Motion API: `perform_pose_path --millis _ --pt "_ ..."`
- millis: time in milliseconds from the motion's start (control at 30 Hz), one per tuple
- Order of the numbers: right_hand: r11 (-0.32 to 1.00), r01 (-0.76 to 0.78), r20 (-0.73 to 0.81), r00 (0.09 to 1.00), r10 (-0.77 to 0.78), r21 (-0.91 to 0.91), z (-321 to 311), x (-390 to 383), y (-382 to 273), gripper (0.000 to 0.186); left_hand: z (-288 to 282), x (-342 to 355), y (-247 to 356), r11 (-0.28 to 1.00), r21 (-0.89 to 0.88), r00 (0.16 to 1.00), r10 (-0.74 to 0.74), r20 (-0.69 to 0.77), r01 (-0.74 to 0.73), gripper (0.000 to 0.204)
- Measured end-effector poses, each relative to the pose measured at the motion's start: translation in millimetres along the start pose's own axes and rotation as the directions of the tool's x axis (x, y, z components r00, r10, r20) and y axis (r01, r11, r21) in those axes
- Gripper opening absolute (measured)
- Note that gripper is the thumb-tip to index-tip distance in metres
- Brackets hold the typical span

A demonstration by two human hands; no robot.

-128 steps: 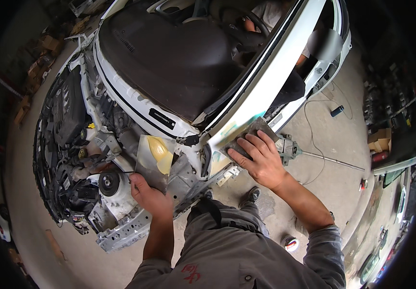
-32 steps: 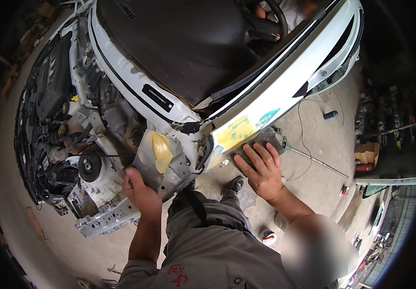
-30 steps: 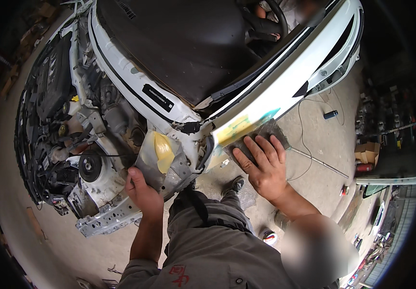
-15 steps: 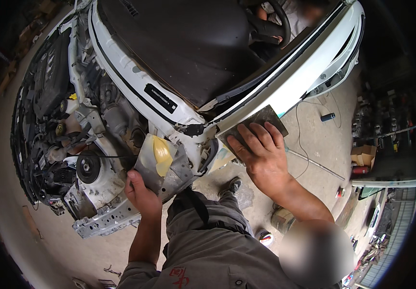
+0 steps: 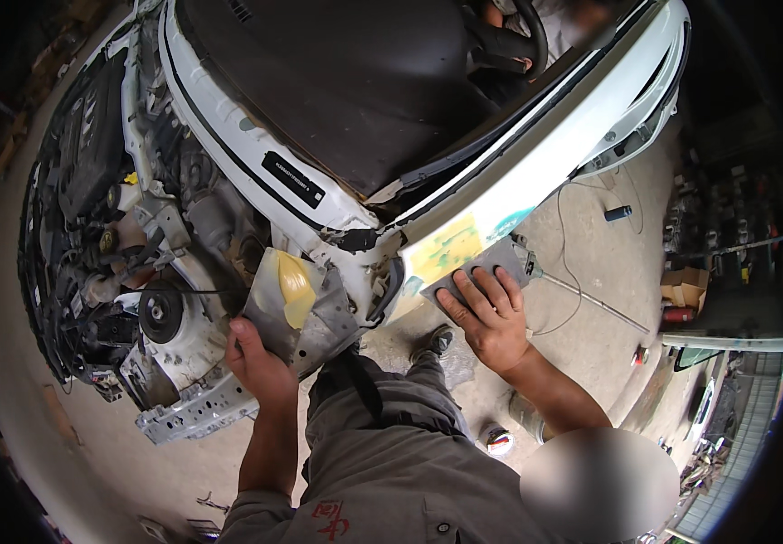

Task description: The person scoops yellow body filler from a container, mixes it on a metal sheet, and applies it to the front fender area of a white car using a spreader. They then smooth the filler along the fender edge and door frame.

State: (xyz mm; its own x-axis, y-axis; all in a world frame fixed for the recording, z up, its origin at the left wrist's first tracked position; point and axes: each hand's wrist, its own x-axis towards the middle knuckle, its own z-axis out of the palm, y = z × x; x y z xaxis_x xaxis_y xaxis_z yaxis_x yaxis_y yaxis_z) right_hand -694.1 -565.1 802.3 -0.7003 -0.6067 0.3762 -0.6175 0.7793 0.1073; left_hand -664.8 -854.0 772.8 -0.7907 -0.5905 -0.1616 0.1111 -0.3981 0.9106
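My left hand grips a flat grey mixing plate, its thumb along the near edge. A smooth mound of yellow body filler lies on that plate. In my right hand is a wide, thin grey spreader, with the fingers laid over its face and the thumb hidden. The spreader is at the lower edge of a yellow, streaky filler patch on the white car pillar. A teal patch borders the yellow one.
An exposed engine bay fills the left side. Beyond lies the dark dashboard, with a person by the steering wheel. A metal rod, a dark blue cylinder, a cable and an open tin are on the floor.
My right hand has drawn the spreader down the pillar toward me, uncovering the yellow and teal patches. The left hand still holds the plate, slightly farther left in view.
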Motion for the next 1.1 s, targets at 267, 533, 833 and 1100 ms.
perform_pose_path --millis 267,533,833,1100 --pt "0.999 -0.047 -0.082 0.996 0.046 -0.015 -34.3 13.6 11.0 0.039 13.7 -7.4 6.4 1.0 0.014 1.0 0.005 -0.017 -0.005 0.042" --pt "0.997 -0.014 -0.046 0.999 0.011 -0.074 -55.0 62.9 35.8 0.041 4.6 -9.7 0.5 1.0 -0.022 0.994 0.011 0.107 -0.008 0.043" --pt "0.999 -0.029 -0.087 0.996 0.025 -0.038 -24.9 33.2 39.5 0.044 11.5 -7.6 1.4 0.999 -0.04 1.0 0.002 -0.014 -0.002 0.04" --pt "1.0 0.023 -0.216 0.976 -0.022 0.002 34.5 -23.2 53.9 0.04 13.1 -9.7 -5.1 0.998 0.062 0.998 0.011 0.057 -0.014 0.043"
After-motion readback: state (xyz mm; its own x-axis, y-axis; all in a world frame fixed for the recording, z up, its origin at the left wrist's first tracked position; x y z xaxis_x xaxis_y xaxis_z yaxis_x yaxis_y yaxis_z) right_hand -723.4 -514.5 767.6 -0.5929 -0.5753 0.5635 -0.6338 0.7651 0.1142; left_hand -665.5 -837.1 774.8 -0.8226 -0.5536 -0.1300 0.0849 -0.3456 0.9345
